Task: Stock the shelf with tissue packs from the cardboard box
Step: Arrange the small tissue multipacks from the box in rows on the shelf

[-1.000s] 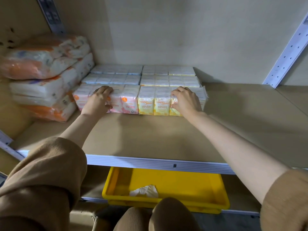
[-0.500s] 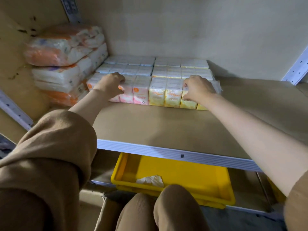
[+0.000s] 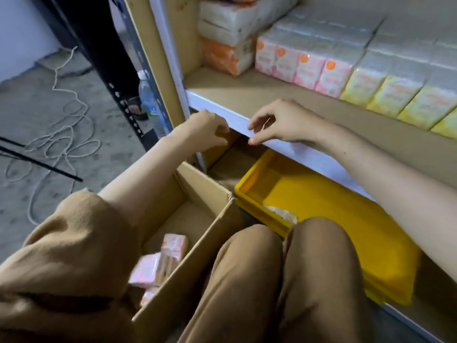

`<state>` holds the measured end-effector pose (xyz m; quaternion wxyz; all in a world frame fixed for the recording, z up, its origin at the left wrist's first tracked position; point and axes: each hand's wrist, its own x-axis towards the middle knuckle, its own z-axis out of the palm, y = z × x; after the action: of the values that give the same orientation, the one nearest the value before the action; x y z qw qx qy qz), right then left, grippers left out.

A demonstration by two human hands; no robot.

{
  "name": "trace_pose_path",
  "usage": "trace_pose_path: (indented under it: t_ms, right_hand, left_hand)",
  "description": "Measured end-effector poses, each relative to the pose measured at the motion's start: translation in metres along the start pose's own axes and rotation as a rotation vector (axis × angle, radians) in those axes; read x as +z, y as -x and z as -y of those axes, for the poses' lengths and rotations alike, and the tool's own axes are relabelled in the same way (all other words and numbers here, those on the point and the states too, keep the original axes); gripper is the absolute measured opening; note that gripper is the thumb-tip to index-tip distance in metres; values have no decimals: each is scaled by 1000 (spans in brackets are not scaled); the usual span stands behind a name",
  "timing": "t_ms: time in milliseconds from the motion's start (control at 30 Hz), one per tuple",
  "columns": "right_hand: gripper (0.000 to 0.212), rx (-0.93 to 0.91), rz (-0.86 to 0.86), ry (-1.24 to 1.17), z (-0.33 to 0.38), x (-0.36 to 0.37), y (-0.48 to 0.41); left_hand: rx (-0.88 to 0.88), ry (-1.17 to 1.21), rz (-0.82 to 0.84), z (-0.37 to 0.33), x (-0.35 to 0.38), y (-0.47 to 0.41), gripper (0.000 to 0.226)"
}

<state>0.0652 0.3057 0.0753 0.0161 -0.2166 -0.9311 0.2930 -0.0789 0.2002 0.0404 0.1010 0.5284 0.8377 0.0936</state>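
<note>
Pink tissue packs (image 3: 300,61) and yellow tissue packs (image 3: 395,95) stand in rows on the shelf board (image 3: 259,92). An open cardboard box (image 3: 197,241) sits on the floor by my knees, with a few pink packs (image 3: 164,258) inside. My left hand (image 3: 206,128) hovers above the box at the shelf's front edge, fingers loosely curled and empty. Beside it, over the white shelf rail (image 3: 309,158), my right hand (image 3: 279,122) is held with its fingers apart, holding nothing.
Larger orange-and-white tissue bundles (image 3: 235,33) are stacked at the shelf's left end. A yellow tray (image 3: 346,219) with a crumpled tissue sits on the lower shelf. A water bottle (image 3: 149,100) and loose cord (image 3: 64,134) are on the concrete floor to the left.
Both hands have let go of the front row of packs and pulled back to the shelf's front edge. The view has swung down and left, showing the box.
</note>
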Motion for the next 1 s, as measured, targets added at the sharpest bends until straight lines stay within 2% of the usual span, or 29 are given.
trace_pose_path:
  t_ms: [200, 300, 467, 833, 1000]
  right_hand:
    - [33, -206, 276, -6, 54, 101, -28]
    - [34, -228, 376, -12, 70, 148, -39]
    - [34, -194, 516, 27, 82, 218, -56]
    - [33, -132, 748, 389, 59, 339, -92]
    - [34, -198, 803, 536, 44, 383, -109]
  left_hand:
    - [-301, -10, 111, 76, 35, 98, 29]
    - [-425, 20, 170, 111, 55, 136, 24]
    - [-565, 72, 267, 157, 97, 173, 33]
    - [-563, 56, 563, 239, 203, 194, 45]
    - [-540, 35, 714, 267, 235, 197, 64]
